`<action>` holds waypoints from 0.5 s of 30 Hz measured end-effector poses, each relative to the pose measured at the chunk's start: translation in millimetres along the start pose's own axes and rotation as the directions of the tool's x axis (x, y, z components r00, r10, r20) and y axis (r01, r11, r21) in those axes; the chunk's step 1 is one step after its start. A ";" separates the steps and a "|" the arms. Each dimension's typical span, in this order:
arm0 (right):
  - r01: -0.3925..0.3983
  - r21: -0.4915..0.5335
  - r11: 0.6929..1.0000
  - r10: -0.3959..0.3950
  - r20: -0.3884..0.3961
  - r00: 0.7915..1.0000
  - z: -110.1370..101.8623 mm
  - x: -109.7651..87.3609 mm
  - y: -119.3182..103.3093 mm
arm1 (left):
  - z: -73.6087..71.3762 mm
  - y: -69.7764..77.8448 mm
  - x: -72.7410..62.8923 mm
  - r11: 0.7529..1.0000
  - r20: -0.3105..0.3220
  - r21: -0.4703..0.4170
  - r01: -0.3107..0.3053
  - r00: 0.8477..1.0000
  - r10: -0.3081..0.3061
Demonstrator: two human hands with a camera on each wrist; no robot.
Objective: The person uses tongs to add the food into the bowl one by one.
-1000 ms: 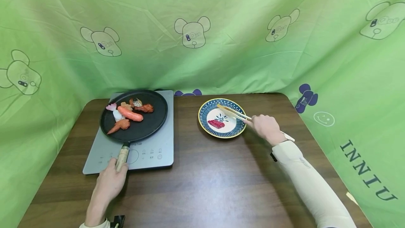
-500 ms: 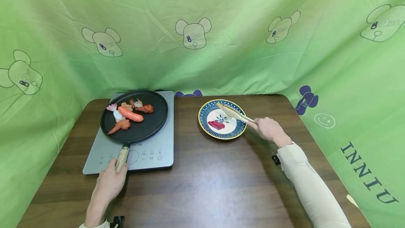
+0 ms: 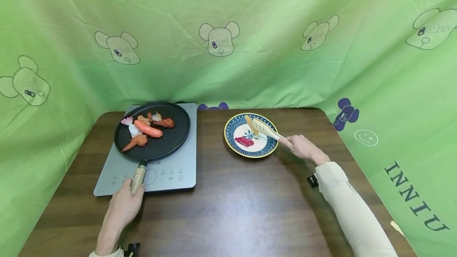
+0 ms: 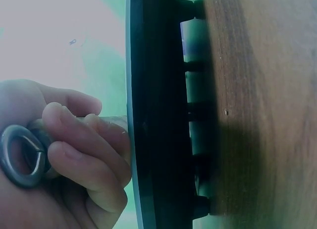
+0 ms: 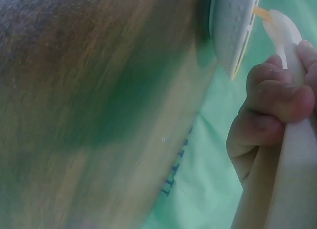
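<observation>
My left hand (image 3: 125, 204) grips the wood-toned handle (image 3: 138, 177) of a round black frying pan (image 3: 168, 142) on an induction cooktop (image 3: 185, 158). In the left wrist view the fingers (image 4: 89, 160) curl round that handle, and a metal ring (image 4: 21, 175) hangs at its end. My right hand (image 3: 303, 147) holds pale slotted tongs (image 3: 265, 128) tilted over a blue-patterned plate (image 3: 262, 152). A flat tan-yellow piece (image 3: 251, 126) shows at the tongs' tips, partly hidden by them. Red meat (image 3: 244, 142) lies on the plate, just left of the tongs.
In the pan are a sausage (image 3: 148, 129), a chicken wing (image 3: 135, 142), a browned drumstick (image 3: 165, 123), a white piece with a pink tail (image 3: 133, 130) and a flower-shaped tan piece (image 3: 143, 119). A green printed curtain (image 3: 264, 62) surrounds the brown wooden table (image 3: 221, 193).
The right hand has shifted slightly right and turned the tongs, so their broad slotted face now shows. The left hand, the pan and its food stay put.
</observation>
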State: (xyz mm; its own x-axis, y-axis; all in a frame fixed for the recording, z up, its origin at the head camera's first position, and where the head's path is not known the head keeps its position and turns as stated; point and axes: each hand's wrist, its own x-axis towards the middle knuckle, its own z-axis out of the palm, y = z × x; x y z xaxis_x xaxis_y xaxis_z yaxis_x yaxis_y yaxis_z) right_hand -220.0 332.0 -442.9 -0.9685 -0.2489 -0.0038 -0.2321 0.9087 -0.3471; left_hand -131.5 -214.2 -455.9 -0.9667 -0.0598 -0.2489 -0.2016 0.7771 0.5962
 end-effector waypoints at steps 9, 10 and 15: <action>-0.030 0.054 0.998 0.029 0.008 1.000 -0.1 0.3 -0.8 | 1.2 -1.5 0.6 1.000 -0.005 -0.002 -0.007 1.000 0.007; -0.033 0.064 0.997 0.032 0.008 0.999 -0.1 0.0 -1.4 | 1.2 -1.6 0.8 1.000 -0.002 -0.003 -0.004 1.000 0.004; -0.054 0.122 0.991 0.050 0.029 0.998 0.4 -0.8 -4.6 | 1.9 -2.1 1.4 1.000 0.006 -0.010 0.004 1.000 -0.004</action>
State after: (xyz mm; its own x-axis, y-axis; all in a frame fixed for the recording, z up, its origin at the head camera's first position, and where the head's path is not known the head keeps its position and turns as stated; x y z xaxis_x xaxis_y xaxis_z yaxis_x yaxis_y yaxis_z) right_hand -218.1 327.8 -441.7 -0.9760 -0.2123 -0.0485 -0.1672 0.8732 -0.4578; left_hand -132.1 -214.8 -458.9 -0.9649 -0.0594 -0.2557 -0.2071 0.7706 0.6027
